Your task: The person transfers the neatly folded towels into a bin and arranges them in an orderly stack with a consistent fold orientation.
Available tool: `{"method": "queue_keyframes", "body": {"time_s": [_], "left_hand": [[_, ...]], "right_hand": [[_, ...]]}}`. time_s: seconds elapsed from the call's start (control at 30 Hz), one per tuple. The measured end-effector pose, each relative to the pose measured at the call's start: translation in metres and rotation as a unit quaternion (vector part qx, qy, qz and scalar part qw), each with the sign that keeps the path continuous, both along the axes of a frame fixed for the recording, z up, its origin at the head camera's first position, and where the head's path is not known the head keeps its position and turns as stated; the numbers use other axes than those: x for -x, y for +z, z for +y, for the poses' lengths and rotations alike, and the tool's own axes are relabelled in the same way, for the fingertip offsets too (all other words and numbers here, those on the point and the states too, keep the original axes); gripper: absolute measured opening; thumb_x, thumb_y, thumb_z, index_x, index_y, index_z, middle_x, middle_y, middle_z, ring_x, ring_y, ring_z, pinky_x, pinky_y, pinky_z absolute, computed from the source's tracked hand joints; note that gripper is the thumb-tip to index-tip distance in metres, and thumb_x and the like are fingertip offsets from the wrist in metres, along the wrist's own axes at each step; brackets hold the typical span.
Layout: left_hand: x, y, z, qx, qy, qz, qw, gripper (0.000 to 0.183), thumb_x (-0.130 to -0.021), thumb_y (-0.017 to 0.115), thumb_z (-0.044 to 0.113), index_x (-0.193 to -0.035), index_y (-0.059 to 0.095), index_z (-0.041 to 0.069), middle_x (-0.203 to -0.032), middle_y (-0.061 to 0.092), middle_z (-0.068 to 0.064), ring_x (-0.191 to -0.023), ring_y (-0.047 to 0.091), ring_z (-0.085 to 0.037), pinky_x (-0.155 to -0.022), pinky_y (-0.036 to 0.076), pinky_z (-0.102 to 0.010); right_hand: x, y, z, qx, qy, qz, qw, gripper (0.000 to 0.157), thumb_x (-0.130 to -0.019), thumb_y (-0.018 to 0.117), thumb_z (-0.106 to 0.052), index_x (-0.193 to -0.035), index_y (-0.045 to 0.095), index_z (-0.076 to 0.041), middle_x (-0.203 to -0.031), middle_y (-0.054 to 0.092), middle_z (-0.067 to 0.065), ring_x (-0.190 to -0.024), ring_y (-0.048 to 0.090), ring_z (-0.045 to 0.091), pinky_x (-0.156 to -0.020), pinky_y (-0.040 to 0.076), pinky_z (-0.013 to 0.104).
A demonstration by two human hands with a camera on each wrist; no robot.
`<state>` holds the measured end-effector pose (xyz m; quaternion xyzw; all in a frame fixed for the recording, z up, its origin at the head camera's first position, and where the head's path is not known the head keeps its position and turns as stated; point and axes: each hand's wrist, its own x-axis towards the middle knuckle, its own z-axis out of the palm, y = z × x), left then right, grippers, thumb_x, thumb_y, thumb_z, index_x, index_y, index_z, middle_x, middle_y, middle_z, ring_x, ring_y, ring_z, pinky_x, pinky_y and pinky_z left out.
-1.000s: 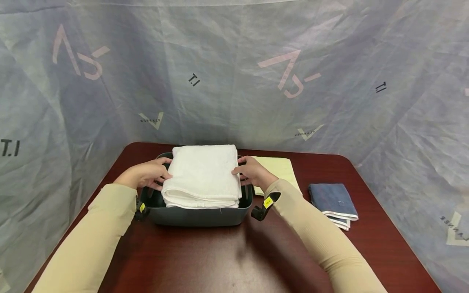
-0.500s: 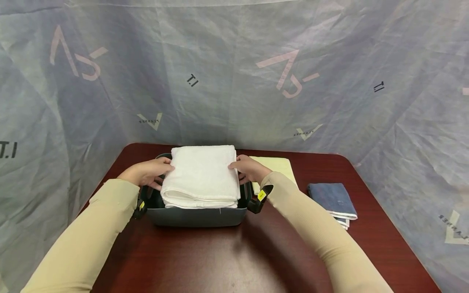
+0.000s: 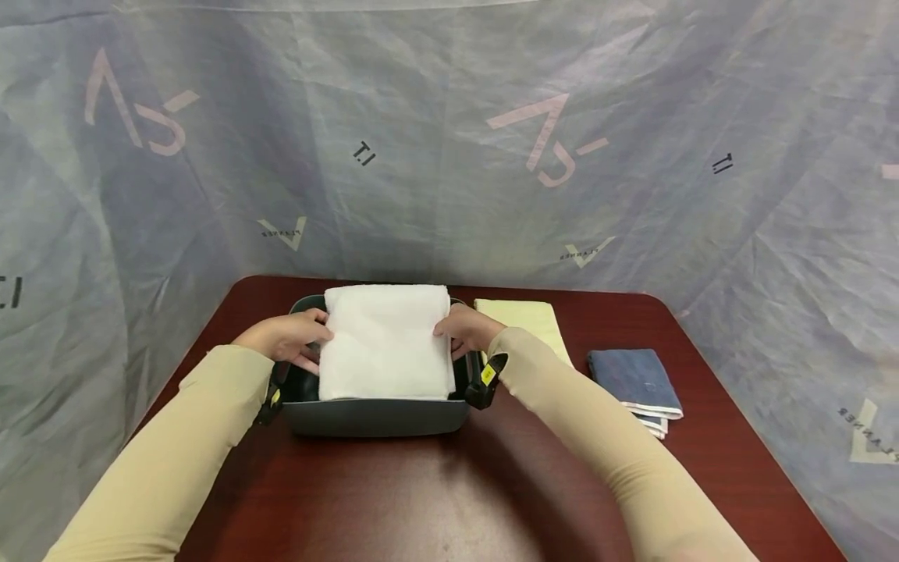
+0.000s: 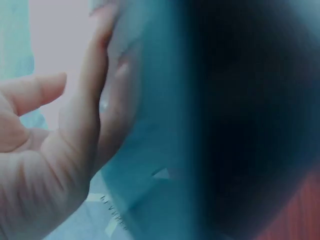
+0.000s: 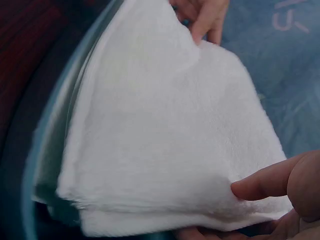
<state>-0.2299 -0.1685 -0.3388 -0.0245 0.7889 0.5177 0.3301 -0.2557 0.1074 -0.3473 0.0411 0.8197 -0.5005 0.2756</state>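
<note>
A folded white towel [image 3: 388, 343] in several layers lies level inside a dark grey-green bin [image 3: 375, 420], its front edge behind the bin's near rim. My left hand [image 3: 291, 337] holds the towel's left side, thumb on the top and fingers down along the bin's inner wall. In the left wrist view, those fingers [image 4: 95, 75] reach nearly straight beside the bin wall. My right hand [image 3: 469, 326] grips the right side; the right wrist view shows its thumb [image 5: 262, 182] pressing on top and fingertips under the bottom layer.
A folded pale yellow towel [image 3: 530, 320] lies behind my right forearm. Farther right on the dark red table [image 3: 393, 499] is a folded blue towel [image 3: 635, 380] with white edging. A grey printed sheet [image 3: 435, 156] hangs behind and along the sides.
The white towel has sunk lower into the bin; its front fold, earlier showing above the rim, is now hidden behind it. Both hands have gone down with it, the right also shifting slightly left.
</note>
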Motion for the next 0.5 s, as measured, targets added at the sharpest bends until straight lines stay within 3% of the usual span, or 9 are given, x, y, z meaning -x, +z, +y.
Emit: {"method": "queue_keyframes", "body": {"time_s": [0.23, 0.4, 0.5], "left_hand": [[-0.001, -0.008, 0.006, 0.028, -0.01, -0.024, 0.9993, 0.058, -0.094, 0.032, 0.0, -0.142, 0.0, -0.004, -0.125, 0.03, -0.032, -0.099, 0.052, -0.035, -0.07, 0.055, -0.038], [0.002, -0.012, 0.007, 0.045, -0.004, -0.027, 0.9986, 0.057, -0.09, 0.033, -0.003, -0.14, 0.007, -0.007, -0.12, 0.037, -0.032, -0.094, 0.055, -0.036, -0.07, 0.055, -0.039], [0.001, -0.015, 0.007, 0.055, -0.009, -0.034, 0.9979, 0.06, -0.089, 0.033, -0.002, -0.142, 0.005, -0.008, -0.125, 0.034, -0.034, -0.097, 0.054, -0.041, -0.071, 0.054, -0.042]], "right_hand": [[-0.004, -0.01, -0.008, -0.014, 0.015, -0.035, 0.999, 0.054, -0.093, 0.049, -0.003, -0.141, 0.027, 0.005, -0.129, 0.041, 0.025, -0.098, 0.057, 0.04, -0.072, 0.053, 0.045], [-0.002, -0.012, -0.01, -0.017, 0.019, -0.056, 0.998, 0.06, -0.094, 0.047, -0.002, -0.145, 0.017, 0.002, -0.135, 0.035, 0.024, -0.104, 0.054, 0.042, -0.076, 0.052, 0.048], [0.0, -0.016, -0.011, -0.022, 0.027, -0.073, 0.997, 0.06, -0.094, 0.045, -0.002, -0.146, 0.015, 0.001, -0.136, 0.035, 0.025, -0.105, 0.054, 0.041, -0.078, 0.051, 0.05]]}}
